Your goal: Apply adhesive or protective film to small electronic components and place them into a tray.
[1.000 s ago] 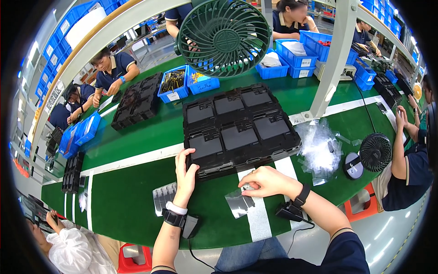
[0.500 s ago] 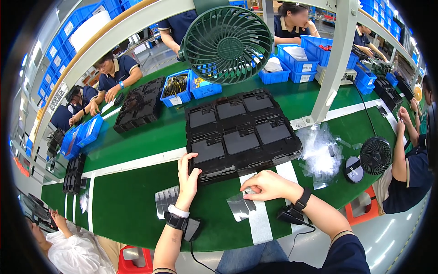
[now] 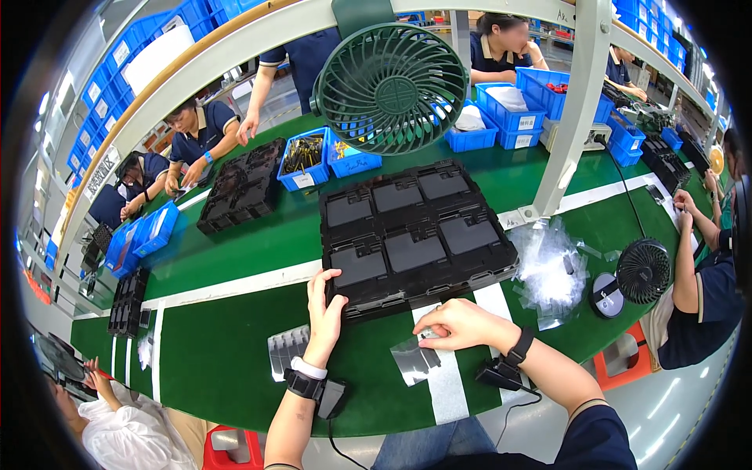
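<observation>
A large black tray (image 3: 407, 301) with six rectangular recesses lies in front of me, a flat dark grey piece (image 3: 415, 243) in each. My left hand (image 3: 323, 317) is at its near left corner, thumb and index finger apart, fingertips against the tray's edge. Just in front of the tray, my right hand (image 3: 464, 325) is closed in a pinch at the upper corner of a clear film sheet (image 3: 413, 362) bearing dark strips. Its fingertips partly hide what is between them. A second clear sheet with grey strips (image 3: 288, 351) lies left of my left wrist.
Right of the tray are a heap of clear film scraps (image 3: 552, 270) and a small black fan (image 3: 642, 268). A green fan (image 3: 395, 94) hangs over the tray's far side near a white post (image 3: 576, 117). Blue bins (image 3: 304, 160) and another black tray (image 3: 241, 188) stand beyond. Co-workers sit around.
My hands hold nearly the same places at the tray and the film sheet. Behind the green fan, a standing person's arm has swung left toward the far black tray. The view has shifted slightly.
</observation>
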`<state>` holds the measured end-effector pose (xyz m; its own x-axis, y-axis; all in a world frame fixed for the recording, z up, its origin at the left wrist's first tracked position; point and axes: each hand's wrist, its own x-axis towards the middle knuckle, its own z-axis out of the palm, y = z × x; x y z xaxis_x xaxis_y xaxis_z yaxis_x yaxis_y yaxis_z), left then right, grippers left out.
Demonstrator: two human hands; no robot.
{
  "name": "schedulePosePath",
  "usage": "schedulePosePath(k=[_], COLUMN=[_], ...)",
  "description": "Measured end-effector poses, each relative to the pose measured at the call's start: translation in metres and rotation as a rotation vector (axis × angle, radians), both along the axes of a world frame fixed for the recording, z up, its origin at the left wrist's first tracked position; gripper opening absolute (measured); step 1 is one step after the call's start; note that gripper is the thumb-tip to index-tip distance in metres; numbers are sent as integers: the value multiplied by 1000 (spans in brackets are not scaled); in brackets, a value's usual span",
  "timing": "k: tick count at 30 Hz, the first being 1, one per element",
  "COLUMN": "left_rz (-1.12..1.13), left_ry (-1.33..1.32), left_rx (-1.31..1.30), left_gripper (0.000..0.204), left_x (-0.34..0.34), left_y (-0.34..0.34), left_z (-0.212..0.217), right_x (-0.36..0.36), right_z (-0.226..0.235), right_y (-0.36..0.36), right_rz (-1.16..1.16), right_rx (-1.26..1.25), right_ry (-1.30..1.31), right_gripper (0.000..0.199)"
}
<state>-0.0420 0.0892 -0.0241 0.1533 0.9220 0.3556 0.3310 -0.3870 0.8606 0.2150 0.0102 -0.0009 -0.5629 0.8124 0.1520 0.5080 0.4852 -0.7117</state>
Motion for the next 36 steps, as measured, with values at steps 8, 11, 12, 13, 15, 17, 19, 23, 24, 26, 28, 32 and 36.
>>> schedulePosePath(k=[8,11,12,13,15,17,19,23,24,26,28,32,36], left_rz=[7,14,20,21,22,41,33,21,18,2,-16,35,17], left_ry=[3,-17,-50,-60,-102,-46,-54,-51,-47,-18,27,-49,-27], left_rx=[13,34,-27,-19,-37,24,32,45,36,30,117,-13,-2], left_gripper=[42,41,41,40,40,40,40,40,40,40,40,40,41], left_x=[0,0,1,1,3,1,4,7,5,0,-8,1,2], left_y=[2,4,5,5,6,3,3,5,6,6,6,0,-1], left_z=[-2,-7,-8,-10,-11,-10,-10,-11,-11,-14,-18,-6,-4], right_x=[0,1,1,0,-5,-18,-32,-61,-65,-74,-76,-71,-73], right_z=[2,2,2,2,3,17,39,110,123,144,154,177,167], right_y=[1,0,0,0,-1,1,6,-8,-16,-30,-41,-81,-94], right_rz=[13,37,38,38,40,98,198,73,36,-2,71,174,150], right_rx=[-9,29,59,89,142,273,550,519,521,536,656,872,834], right_ry=[3,-13,0,13,77,156,24,-355,-340,-394,-217,-195,39], right_gripper=[26,26,25,24,22,17,13,22,24,25,27,15,16])
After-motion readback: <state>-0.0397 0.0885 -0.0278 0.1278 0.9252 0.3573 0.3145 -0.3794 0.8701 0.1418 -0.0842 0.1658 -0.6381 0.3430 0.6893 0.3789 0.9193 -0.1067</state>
